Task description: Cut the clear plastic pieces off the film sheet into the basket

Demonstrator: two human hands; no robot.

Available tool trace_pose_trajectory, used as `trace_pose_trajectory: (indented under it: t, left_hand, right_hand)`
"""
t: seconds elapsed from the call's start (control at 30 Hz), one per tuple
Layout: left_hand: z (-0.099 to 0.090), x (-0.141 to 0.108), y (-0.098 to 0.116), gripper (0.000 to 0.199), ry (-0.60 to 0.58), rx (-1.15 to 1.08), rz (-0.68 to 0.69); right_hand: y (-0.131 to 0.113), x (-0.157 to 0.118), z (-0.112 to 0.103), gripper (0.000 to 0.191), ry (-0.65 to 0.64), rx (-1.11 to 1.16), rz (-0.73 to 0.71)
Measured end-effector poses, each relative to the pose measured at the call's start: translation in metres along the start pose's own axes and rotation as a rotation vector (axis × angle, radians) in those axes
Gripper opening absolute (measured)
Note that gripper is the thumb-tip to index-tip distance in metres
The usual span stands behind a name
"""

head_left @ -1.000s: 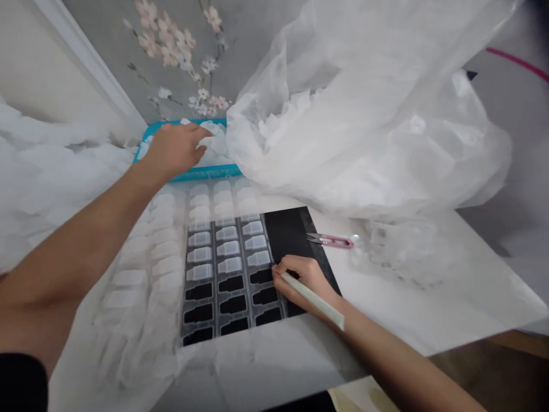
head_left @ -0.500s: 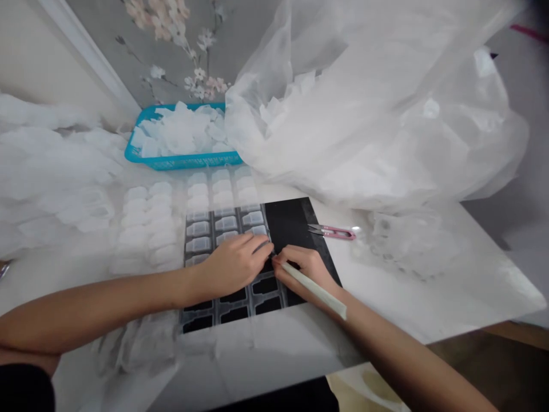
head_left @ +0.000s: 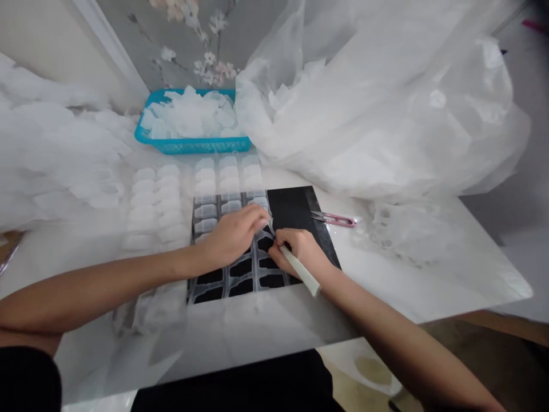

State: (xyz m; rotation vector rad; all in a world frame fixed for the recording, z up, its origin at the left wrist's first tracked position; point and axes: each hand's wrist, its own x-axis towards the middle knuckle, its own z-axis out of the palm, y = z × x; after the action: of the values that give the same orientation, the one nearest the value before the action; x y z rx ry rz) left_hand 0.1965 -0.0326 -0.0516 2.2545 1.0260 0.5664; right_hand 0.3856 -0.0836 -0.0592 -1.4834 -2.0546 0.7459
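My left hand (head_left: 234, 234) lies over a black slotted tray (head_left: 242, 274), its fingertips pinching a small clear plastic piece (head_left: 262, 226). Beside it, my right hand (head_left: 298, 249) grips a pale stick (head_left: 300, 270), whose tip meets that piece. Rows of clear plastic caps (head_left: 206, 211) sit in the tray's upper slots, and the lower slots (head_left: 240, 269) show black. A black board (head_left: 292, 209) lies just right of the tray, next to my right hand.
A blue basket (head_left: 193, 147) heaped with clear pieces stands at the back. A large plastic bag (head_left: 364, 114) fills the right side. Pink-handled thread snips (head_left: 334, 220) lie beside the board. Rows of white caps (head_left: 148, 200) and translucent plastic (head_left: 51, 137) lie on the left.
My left hand has come from the blue basket to the tray, next to my right hand. The view has tilted, so everything sits higher in the frame and the basket shows fully.
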Motion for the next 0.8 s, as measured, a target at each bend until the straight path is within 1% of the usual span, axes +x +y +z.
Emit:
trace_pose_trajectory:
  t: [0.07, 0.1, 0.2, 0.27, 0.33, 0.4, 0.47, 0.5, 0.53, 0.57, 0.6, 0.67, 0.73, 0.77, 0.8]
  left_hand:
    - [-0.002, -0.005, -0.005, 0.020, 0.161, -0.296, -0.146]
    - [-0.003, -0.008, -0.007, 0.019, 0.243, -0.435, -0.181]
    - [-0.002, -0.014, -0.012, 0.016, 0.464, -0.795, -0.189]
    - [-0.002, -0.015, -0.012, 0.014, 0.529, -0.948, -0.180]
    - [-0.006, -0.015, -0.010, 0.013, 0.554, -1.017, -0.164]
    - [-0.016, -0.014, -0.008, 0.012, 0.638, -1.024, -0.108]
    - [-0.031, -0.013, -0.007, 0.012, 0.762, -1.000, -0.021]
    - [-0.041, -0.014, -0.007, 0.011, 0.801, -0.987, 0.022]
    - [-0.050, -0.015, -0.007, 0.010, 0.805, -0.977, 0.056]
    - [-0.059, -0.018, -0.007, 0.007, 0.772, -0.968, 0.079]
    - [-0.066, -0.022, -0.008, 0.004, 0.702, -0.948, 0.088]
    - [-0.074, -0.032, -0.008, 0.014, 0.472, -0.810, 0.069]
    - [-0.072, -0.041, -0.008, 0.024, 0.222, -0.519, 0.046]
    - [-0.068, -0.044, -0.008, 0.027, 0.127, -0.341, 0.049]
    - [-0.061, -0.047, -0.007, 0.030, 0.062, -0.162, 0.062]
  right_hand:
    - [-0.002, 0.000, 0.000, 0.024, 0.008, -0.002, 0.012]
    - [-0.003, -0.001, 0.000, 0.025, 0.010, -0.004, 0.017]
    - [-0.004, -0.001, 0.002, 0.026, 0.012, -0.025, 0.028]
    - [-0.005, -0.002, 0.003, 0.027, 0.016, -0.047, 0.030]
    - [-0.006, -0.001, 0.005, 0.027, 0.028, -0.068, 0.027]
    - [-0.006, -0.001, 0.005, 0.026, 0.038, -0.073, 0.030]
    - [-0.006, -0.001, 0.005, 0.026, 0.041, -0.061, 0.044]
    - [-0.005, -0.002, 0.004, 0.026, 0.041, -0.051, 0.053]
    - [-0.005, -0.003, 0.003, 0.026, 0.047, -0.038, 0.063]
    - [-0.005, -0.004, 0.002, 0.025, 0.061, -0.022, 0.073]
    - [-0.005, -0.006, 0.001, 0.023, 0.083, -0.001, 0.077]
    - [-0.007, -0.010, 0.002, 0.021, 0.141, 0.059, 0.056]
    - [-0.011, -0.012, 0.005, 0.019, 0.154, 0.130, -0.011]
    - [-0.014, -0.012, 0.008, 0.019, 0.131, 0.164, -0.058]
    - [-0.017, -0.012, 0.012, 0.019, 0.096, 0.193, -0.103]
